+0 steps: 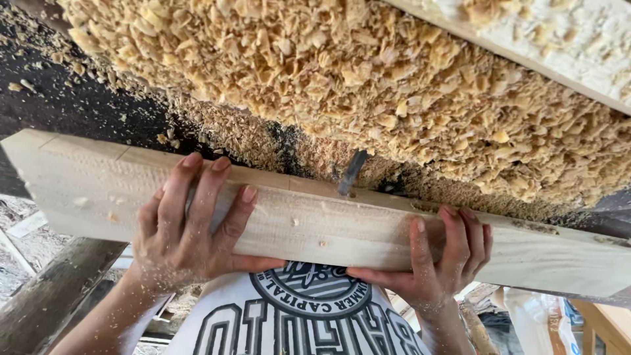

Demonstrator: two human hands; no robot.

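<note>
My left hand (190, 230) and right hand (437, 260) grip the pale plank (315, 227), fingers curled over it. Wood shavings (368, 85) lie heaped beyond my fingertips

The wooden plank (315, 223) is pale cream with faint grain lines, and the heap of wood shavings (368, 85) is golden tan. The machine bed (79, 112) is dark brown-black. The shirt (296, 315) is white with a dark navy print.
</note>
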